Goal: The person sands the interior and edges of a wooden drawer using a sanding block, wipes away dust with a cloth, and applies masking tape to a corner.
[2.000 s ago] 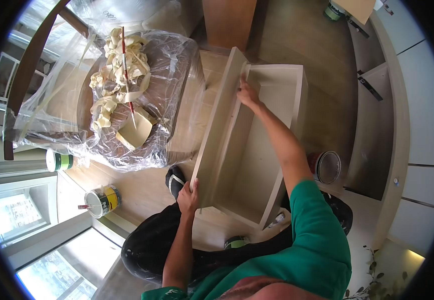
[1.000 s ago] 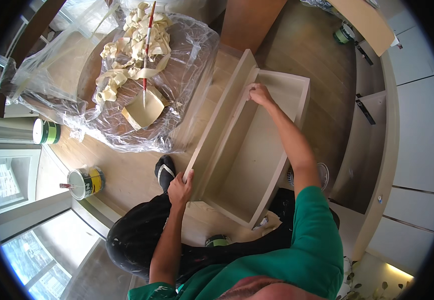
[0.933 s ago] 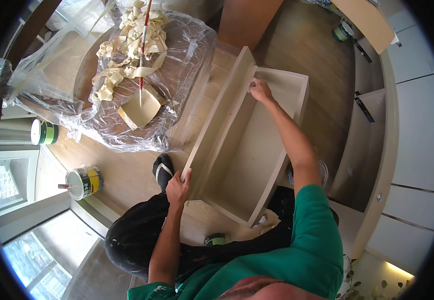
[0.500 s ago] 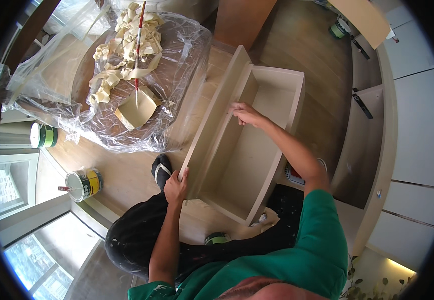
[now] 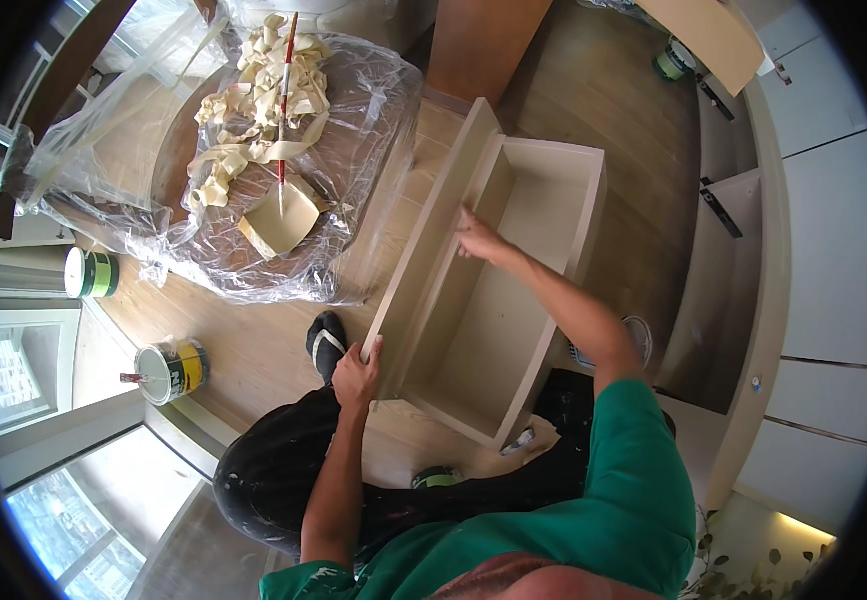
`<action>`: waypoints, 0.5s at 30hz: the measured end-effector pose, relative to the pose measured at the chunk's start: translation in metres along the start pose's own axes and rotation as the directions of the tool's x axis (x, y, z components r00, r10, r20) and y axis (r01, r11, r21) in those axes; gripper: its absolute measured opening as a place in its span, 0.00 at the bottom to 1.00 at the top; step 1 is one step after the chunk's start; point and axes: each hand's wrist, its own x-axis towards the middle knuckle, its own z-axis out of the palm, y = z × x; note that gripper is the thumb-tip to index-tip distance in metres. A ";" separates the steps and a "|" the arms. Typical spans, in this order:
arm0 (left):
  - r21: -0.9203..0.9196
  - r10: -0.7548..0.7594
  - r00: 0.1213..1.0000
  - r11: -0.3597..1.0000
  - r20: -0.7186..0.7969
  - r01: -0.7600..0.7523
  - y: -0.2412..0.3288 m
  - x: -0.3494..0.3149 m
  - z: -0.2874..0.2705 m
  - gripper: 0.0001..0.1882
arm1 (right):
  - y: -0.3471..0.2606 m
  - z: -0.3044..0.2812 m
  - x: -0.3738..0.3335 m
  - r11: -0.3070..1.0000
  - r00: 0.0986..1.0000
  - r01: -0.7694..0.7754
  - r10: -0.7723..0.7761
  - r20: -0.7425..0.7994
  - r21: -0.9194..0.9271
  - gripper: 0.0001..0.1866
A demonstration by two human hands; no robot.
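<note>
A beige drawer (image 5: pixel 494 310) rests tilted across my lap and in front of me, its hollow box facing up. My left hand (image 5: pixel 356 376) is closed around the near end of its long front panel (image 5: pixel 434 215), thumb on the top edge. Over the box's left wall, my right hand (image 5: pixel 479 240) touches the inner face of that panel. Its index finger reaches out along the panel while the other fingers are curled. Whatever those fingers may hold is too small or hidden to make out.
Plastic sheeting (image 5: pixel 354 230) covers a table at the left, bearing crumpled masking tape (image 5: pixel 289 85), a cardboard tray (image 5: pixel 289 232) and a long red-handled brush (image 5: pixel 286 100). Paint cans (image 5: pixel 169 372) stand by the window and a green-and-white can (image 5: pixel 92 273) beyond. An open cabinet (image 5: pixel 709 300) is at right.
My right hand has slid slightly toward me along the panel, and its index finger is now stretched out. My left hand keeps its grip on the panel's end.
</note>
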 end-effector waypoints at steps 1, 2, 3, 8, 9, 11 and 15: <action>-0.014 -0.028 1.000 1.000 -0.012 0.028 -0.004 0.000 -0.002 0.38 | -0.018 0.010 -0.028 1.000 0.984 0.021 -0.024 0.176 0.021 0.41; -0.025 -0.039 0.999 0.999 -0.008 0.039 -0.006 0.000 -0.002 0.38 | -0.038 0.012 -0.053 0.998 0.941 0.029 -0.044 0.335 0.048 0.39; -0.027 -0.029 1.000 0.999 0.009 0.030 -0.004 0.001 -0.002 0.38 | -0.034 0.004 -0.056 0.997 0.930 -0.049 0.023 0.367 0.061 0.37; -0.022 0.008 0.999 1.000 0.031 -0.008 0.002 -0.004 0.000 0.39 | -0.019 -0.028 -0.016 0.990 0.985 0.125 -0.132 -0.109 -0.070 0.38; -0.021 0.010 1.000 1.000 0.024 -0.009 0.004 -0.006 0.000 0.39 | -0.021 -0.034 -0.009 0.995 0.981 0.080 -0.091 -0.173 -0.065 0.41; -0.005 0.011 1.000 1.000 0.024 -0.011 0.005 -0.007 -0.005 0.39 | -0.017 -0.010 -0.019 0.992 0.999 -0.036 0.037 0.007 -0.123 0.43; 0.027 -0.027 0.998 0.999 0.059 0.025 -0.008 0.000 -0.002 0.41 | -0.023 0.023 -0.091 0.980 0.652 -0.197 0.153 0.742 -0.029 0.26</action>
